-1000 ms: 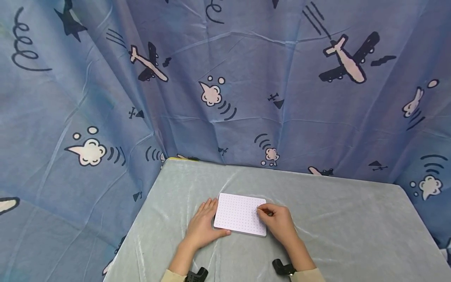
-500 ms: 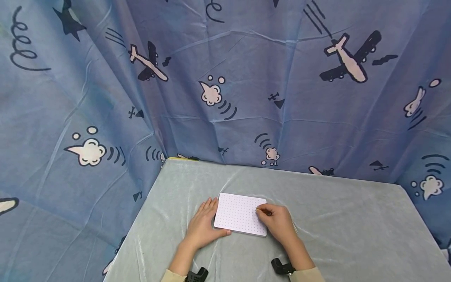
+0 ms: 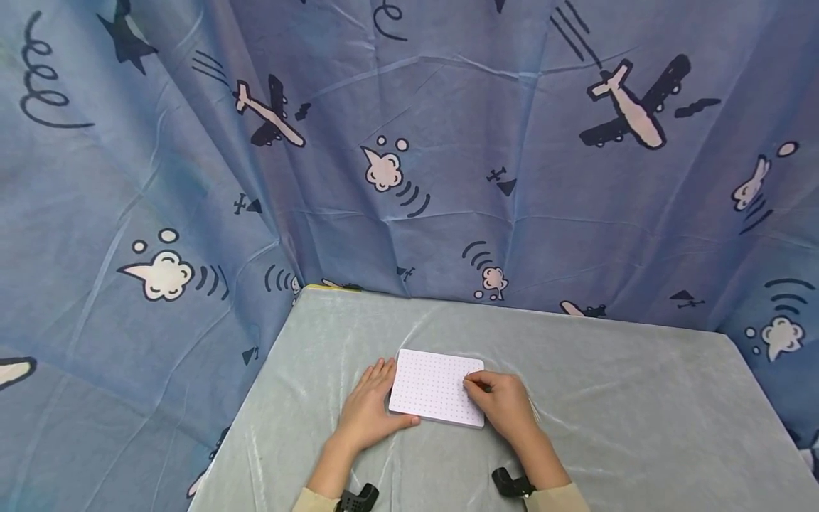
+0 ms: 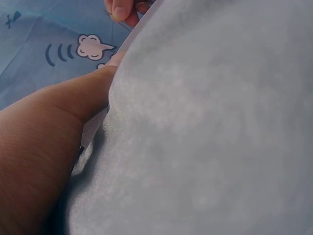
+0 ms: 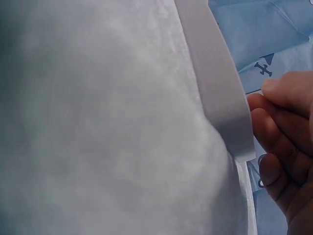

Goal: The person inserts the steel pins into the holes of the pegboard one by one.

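A white board [image 3: 435, 387] covered with a grid of small dots lies on the cloth; its thick pale side [image 5: 217, 73] fills part of the right wrist view. My left hand [image 3: 367, 419] rests along the left edge with straight fingers, its thumb at the front edge. Over the right part of the board, my right hand [image 3: 505, 405] pinches a very thin, needle-like piece [image 5: 253, 91] between thumb and forefinger. Only a short, fine dark line of that piece shows past the fingertips. Whether its tip touches the board cannot be made out.
A pale grey-green cloth [image 3: 640, 398] covers the table. Blue curtains [image 3: 448, 142] with printed planes and clouds hang behind it and at the sides. Black wrist devices [image 3: 512, 483] sit on both forearms.
My right fingertips have shifted very slightly left over the board, and the thin piece no longer shows clearly in the head view. My left hand and the board stay practically still.
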A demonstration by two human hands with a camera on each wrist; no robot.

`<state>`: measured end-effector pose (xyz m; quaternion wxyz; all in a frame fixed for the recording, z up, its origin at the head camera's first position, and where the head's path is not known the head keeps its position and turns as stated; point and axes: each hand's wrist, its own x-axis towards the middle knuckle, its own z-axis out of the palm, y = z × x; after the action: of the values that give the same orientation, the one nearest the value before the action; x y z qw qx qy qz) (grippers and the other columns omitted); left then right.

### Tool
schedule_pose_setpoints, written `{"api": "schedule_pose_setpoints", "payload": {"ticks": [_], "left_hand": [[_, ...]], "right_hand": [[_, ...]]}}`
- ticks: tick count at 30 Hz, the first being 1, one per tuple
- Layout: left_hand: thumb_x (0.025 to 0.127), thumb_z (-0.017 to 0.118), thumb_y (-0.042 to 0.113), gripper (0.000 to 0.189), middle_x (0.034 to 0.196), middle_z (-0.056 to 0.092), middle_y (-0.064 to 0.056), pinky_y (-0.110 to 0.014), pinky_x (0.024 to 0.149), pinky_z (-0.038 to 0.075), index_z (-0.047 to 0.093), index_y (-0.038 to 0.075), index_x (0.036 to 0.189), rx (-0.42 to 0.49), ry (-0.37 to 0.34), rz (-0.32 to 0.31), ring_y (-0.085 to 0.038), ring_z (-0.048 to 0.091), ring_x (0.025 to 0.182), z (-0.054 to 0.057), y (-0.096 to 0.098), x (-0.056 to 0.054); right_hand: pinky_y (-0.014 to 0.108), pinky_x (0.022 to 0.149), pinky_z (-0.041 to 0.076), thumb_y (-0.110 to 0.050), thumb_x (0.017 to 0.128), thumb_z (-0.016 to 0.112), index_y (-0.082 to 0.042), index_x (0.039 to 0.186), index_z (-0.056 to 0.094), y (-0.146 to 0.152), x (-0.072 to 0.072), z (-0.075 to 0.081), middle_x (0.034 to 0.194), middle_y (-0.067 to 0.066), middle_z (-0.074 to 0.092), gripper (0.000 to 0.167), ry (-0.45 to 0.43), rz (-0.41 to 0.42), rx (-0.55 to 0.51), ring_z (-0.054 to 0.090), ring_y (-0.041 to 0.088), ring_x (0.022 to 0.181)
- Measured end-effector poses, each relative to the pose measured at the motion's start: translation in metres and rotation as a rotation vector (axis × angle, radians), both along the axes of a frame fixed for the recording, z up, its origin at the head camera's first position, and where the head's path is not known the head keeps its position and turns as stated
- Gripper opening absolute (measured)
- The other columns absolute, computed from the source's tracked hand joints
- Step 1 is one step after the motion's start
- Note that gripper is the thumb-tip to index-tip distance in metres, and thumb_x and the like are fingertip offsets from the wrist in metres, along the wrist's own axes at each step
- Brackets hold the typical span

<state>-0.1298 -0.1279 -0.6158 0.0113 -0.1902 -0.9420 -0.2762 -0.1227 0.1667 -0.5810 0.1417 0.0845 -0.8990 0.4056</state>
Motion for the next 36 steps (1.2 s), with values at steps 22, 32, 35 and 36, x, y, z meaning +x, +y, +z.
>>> {"api": "schedule_pose_setpoints", "payload": {"ticks": [22, 32, 35, 36], "left_hand": [[0.078, 0.086, 0.073, 0.124, 0.174, 0.038, -0.012, -0.040, 0.138, 0.015, 0.038, 0.005, 0.170, -0.001, -0.016, 0.011, -0.026, 0.024, 0.166, -0.002, 0.001, 0.001], [0.078, 0.086, 0.073, 0.123, 0.173, 0.040, -0.012, -0.043, 0.138, 0.018, 0.041, 0.004, 0.168, 0.014, -0.012, 0.003, -0.028, 0.027, 0.165, 0.001, 0.002, 0.003], [0.078, 0.086, 0.073, 0.123, 0.173, 0.040, -0.013, -0.045, 0.138, 0.018, 0.040, 0.003, 0.168, 0.017, -0.014, 0.001, -0.029, 0.027, 0.165, 0.003, 0.002, 0.003], [0.078, 0.086, 0.073, 0.123, 0.173, 0.040, -0.013, -0.045, 0.138, 0.018, 0.040, 0.003, 0.168, 0.019, -0.016, 0.000, -0.030, 0.026, 0.165, 0.003, 0.002, 0.003]], "right_hand": [[0.028, 0.066, 0.057, -0.015, 0.095, 0.087, -0.004, 0.113, 0.084, 0.037, 0.012, 0.009, 0.093, 0.000, 0.079, 0.021, -0.130, -0.113, -0.015, 0.065, 0.013, 0.078], [0.030, 0.070, 0.059, -0.022, 0.098, 0.084, -0.002, 0.123, 0.081, 0.062, 0.023, 0.006, 0.102, 0.006, 0.080, 0.032, -0.171, -0.237, 0.017, 0.069, 0.019, 0.086], [0.030, 0.070, 0.058, -0.021, 0.098, 0.084, -0.001, 0.123, 0.081, 0.070, 0.025, 0.006, 0.100, 0.006, 0.080, 0.031, -0.182, -0.254, 0.022, 0.069, 0.019, 0.086], [0.031, 0.070, 0.058, -0.020, 0.098, 0.084, -0.001, 0.122, 0.081, 0.072, 0.026, 0.006, 0.100, 0.006, 0.080, 0.031, -0.186, -0.257, 0.027, 0.069, 0.019, 0.086]]}}
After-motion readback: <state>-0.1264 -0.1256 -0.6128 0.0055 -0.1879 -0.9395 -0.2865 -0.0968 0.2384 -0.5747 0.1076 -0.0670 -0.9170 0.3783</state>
